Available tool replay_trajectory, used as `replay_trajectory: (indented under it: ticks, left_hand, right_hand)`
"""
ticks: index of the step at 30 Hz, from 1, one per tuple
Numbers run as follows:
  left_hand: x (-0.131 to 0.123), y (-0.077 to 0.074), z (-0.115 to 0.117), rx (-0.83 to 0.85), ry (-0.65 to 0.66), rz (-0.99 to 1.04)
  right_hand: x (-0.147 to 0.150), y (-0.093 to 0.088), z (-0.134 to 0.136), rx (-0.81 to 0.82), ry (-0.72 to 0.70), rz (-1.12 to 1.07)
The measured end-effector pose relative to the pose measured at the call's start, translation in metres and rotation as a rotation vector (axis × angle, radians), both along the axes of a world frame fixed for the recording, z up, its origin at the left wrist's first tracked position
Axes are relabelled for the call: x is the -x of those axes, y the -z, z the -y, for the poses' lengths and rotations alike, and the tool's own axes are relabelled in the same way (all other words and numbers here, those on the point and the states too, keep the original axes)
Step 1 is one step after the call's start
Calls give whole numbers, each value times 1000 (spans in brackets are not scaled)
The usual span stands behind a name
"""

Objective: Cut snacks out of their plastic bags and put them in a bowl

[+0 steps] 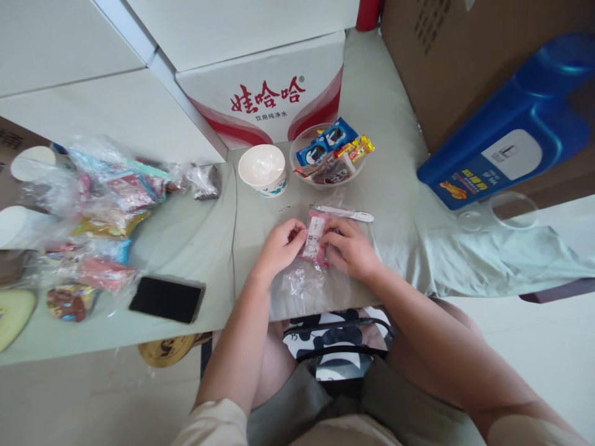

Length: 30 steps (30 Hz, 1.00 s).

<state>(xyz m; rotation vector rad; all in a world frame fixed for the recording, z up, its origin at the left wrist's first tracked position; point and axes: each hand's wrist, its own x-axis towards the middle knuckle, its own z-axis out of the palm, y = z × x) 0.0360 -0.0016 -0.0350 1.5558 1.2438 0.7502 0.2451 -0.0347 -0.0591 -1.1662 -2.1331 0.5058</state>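
Note:
A small pink packet [314, 236] with a white printed label lies between my hands, over a clear plastic bag [302, 282]; whether it is inside the bag I cannot tell. My left hand [281, 246] has its fingers curled in a pinch at the packet's left edge. At the right edge, the bent fingers of my right hand [352, 249] grip it. Just beyond lies a slim white tool [349, 214], perhaps a utility knife. Farther back stand a white paper bowl [263, 171] and a clear plastic bowl [297, 137] holding blue, yellow and brown snack packets.
Many wrapped packets [116, 204] are heaped at the left, with a black phone [167, 299] in front. A white carton [274, 93] stands behind the bowls. On the right, a tall blue bottle [506, 124] leans over clear cups [514, 209] beside a brown cardboard box [446, 56].

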Motion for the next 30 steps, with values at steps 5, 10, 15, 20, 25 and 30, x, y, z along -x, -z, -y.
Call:
replay_trajectory:
  ticks: [5,10,15,20,25,30]
  left_hand:
    - [0,-1,0,-1,-15,0]
    - [0,1,0,7,4,-7]
    - [0,2,1,0,35,-46]
    - [-1,1,2,4,58,-103]
    - [-1,2,2,0,65,-121]
    - [-3,2,1,-50,13,-129]
  right_hand:
    - [1,-1,-2,19,44,-7]
    - [1,0,-3,14,13,-17]
    - [2,0,-3,10,-1,-31]
    - [2,4,-2,-22,3,-40]
    - [2,6,-2,-51,5,-28]
    - [3,3,-3,-76,5,-61]
